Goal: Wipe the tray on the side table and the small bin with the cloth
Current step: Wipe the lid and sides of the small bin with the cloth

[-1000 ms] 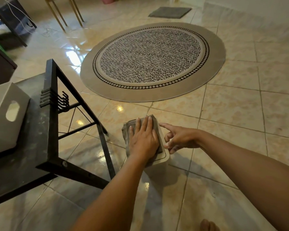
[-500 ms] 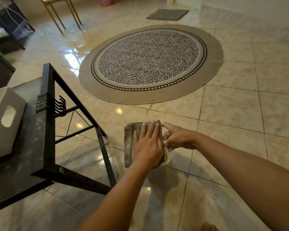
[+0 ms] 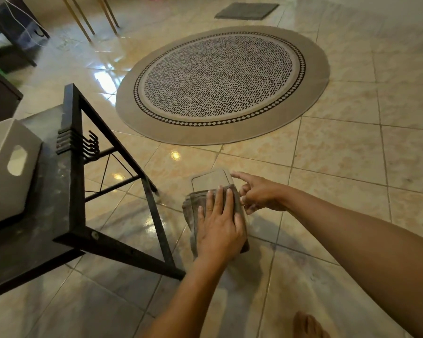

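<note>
**Cloth pressed flat on the tray, down on the tiles**

My left hand [image 3: 219,230] lies open and flat, fingers spread, palm pressing the folded grey cloth [image 3: 191,215] onto the beige tray [image 3: 210,180]. It grips nothing; it only bears down. My right hand [image 3: 259,193] sits at the tray's right edge, forefinger stretched toward the far corner and the other fingers curled against the rim; whether they pinch the rim or merely steady it, I cannot tell.

The tray lies on the tiled floor [image 3: 340,191], not on the surface [image 3: 34,215]. It is a rounded rectangle, its long axis running away from me and leaning slightly left at the far end. Only that far end shows bare; the cloth and my left hand cover the near part. The cloth lies along the same line, with its folded layers spilling past the tray's left side.

To the left stands the black metal frame of the side table, one slanted leg [image 3: 156,215] coming down near the tray and a cluster of hooks [image 3: 89,145] on its rail. On the dark surface rests the small white bin [image 3: 7,172], with an oval handle cutout facing me. Beyond the tray is a round patterned rug [image 3: 220,79], further off a grey mat [image 3: 247,11] and yellow chair legs [image 3: 91,15]. My bare foot [image 3: 308,325] shows at the bottom edge.
</note>
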The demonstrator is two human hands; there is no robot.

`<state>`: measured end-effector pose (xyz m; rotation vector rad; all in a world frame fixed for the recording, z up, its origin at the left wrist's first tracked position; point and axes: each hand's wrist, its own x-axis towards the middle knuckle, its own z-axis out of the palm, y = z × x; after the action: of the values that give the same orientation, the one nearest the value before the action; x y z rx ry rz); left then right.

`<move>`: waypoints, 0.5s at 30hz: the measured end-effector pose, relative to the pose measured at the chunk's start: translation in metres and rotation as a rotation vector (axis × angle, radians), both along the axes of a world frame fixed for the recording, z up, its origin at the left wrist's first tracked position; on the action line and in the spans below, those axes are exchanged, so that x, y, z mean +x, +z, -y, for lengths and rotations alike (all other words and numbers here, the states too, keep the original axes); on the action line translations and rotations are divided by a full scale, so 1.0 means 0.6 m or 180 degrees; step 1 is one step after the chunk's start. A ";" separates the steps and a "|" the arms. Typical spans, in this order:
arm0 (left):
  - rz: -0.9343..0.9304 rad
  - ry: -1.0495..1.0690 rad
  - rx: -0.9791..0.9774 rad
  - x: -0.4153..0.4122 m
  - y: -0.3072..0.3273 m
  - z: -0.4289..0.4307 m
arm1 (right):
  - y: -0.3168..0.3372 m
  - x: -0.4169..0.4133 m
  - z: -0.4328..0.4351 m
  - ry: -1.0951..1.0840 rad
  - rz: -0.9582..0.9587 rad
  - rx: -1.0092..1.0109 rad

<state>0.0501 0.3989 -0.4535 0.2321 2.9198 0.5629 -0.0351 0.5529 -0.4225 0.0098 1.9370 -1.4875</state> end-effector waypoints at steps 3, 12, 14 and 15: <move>-0.0065 -0.0093 -0.0109 0.006 0.000 0.024 | 0.003 0.001 0.005 0.0037 0.0091 0.0025; 0.0088 0.0549 -0.0362 0.014 -0.002 -0.026 | 0.009 0.002 0.006 0.0118 -0.0012 0.0134; 0.0198 0.0611 -0.0316 0.011 0.001 -0.026 | 0.008 0.002 0.010 0.0158 -0.0002 0.0136; 0.0239 0.0674 -0.0302 0.001 0.003 -0.028 | 0.007 0.001 0.012 0.0174 -0.0006 0.0148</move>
<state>0.0508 0.4155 -0.4514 -0.1088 2.9065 0.4492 -0.0348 0.5459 -0.4182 -0.0238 1.9576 -1.4072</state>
